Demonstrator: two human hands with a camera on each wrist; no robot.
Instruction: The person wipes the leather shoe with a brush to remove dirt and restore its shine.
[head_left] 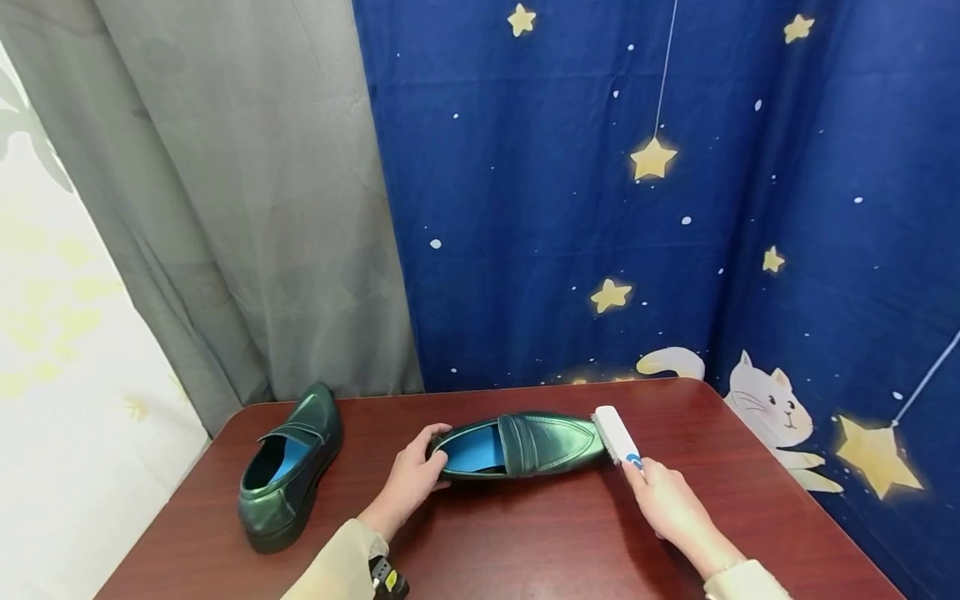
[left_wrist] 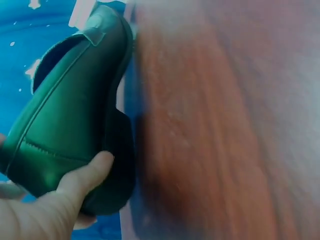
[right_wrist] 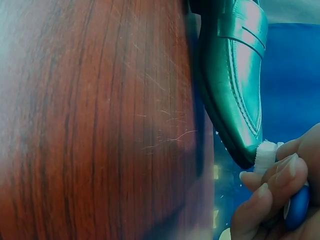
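Observation:
A shiny green loafer (head_left: 558, 444) with a blue insole lies over the table with its toe to the right. My left hand (head_left: 411, 477) grips it at the heel, and in the left wrist view the thumb (left_wrist: 95, 172) presses on the heel's side. In my right hand (head_left: 671, 504) is a white brush (head_left: 617, 433) with a blue-marked handle. Its bristles (right_wrist: 265, 155) are right at the loafer's toe. The other green loafer (head_left: 291, 471) stands on the left part of the table, toe pointing away.
The reddish-brown wooden table (head_left: 525, 542) has rounded far corners. Behind it hang a grey curtain (head_left: 285, 208) and a blue curtain (head_left: 525, 208) printed with stars and a white cat. A pale patterned surface (head_left: 67, 375) is at the left.

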